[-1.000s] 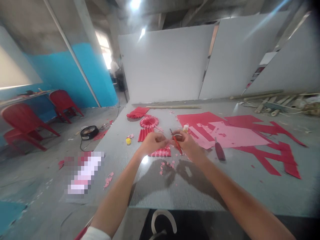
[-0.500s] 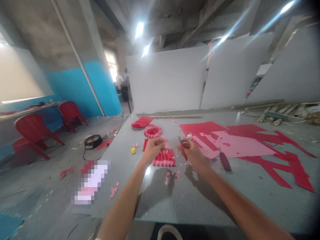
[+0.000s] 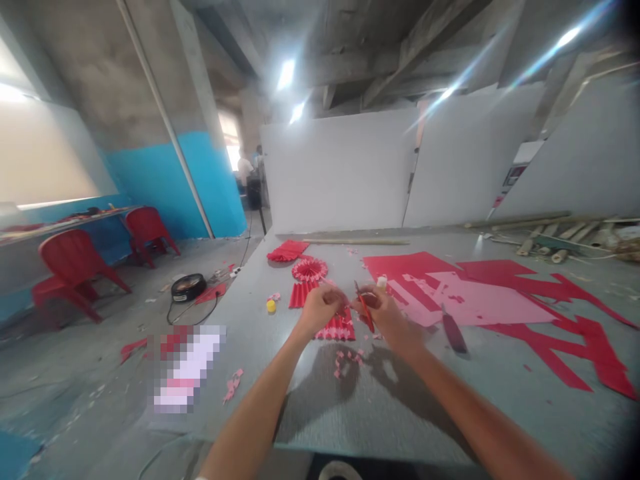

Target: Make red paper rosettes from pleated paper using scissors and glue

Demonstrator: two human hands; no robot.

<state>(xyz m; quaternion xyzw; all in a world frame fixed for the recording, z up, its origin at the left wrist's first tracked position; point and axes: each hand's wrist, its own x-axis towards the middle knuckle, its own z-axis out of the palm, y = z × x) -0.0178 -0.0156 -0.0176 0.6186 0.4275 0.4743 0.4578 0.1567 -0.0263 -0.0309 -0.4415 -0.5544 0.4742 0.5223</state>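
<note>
My left hand (image 3: pixel 321 311) is closed in a pinch on a small strip of pink paper (image 3: pixel 330 285), over a pleated red paper (image 3: pixel 336 331) with pink trim. Close on its right, my right hand (image 3: pixel 384 315) is closed around red-handled scissors (image 3: pixel 365 308), their tip pointing away from me. Its fingertips come near the left ones; whether they also touch the strip is unclear. Behind the left hand lie another pleated red piece (image 3: pixel 301 294) and a round red rosette (image 3: pixel 309 269). Pink snippets (image 3: pixel 349 360) are scattered in front of the hands.
A yellow cap (image 3: pixel 271 306) sits left of the hands. A small white-topped tube (image 3: pixel 382 283) is just behind my right hand. Pink sheets (image 3: pixel 495 300), red sheets (image 3: pixel 410 265) and a dark red-handled tool (image 3: pixel 454 333) lie to the right. Red chairs (image 3: pixel 80 267) stand off left.
Both hands have come closer together, the left one moving right and slightly nearer over the pleated paper. The whole view has shifted a little. Scissors and pink strip are still held.
</note>
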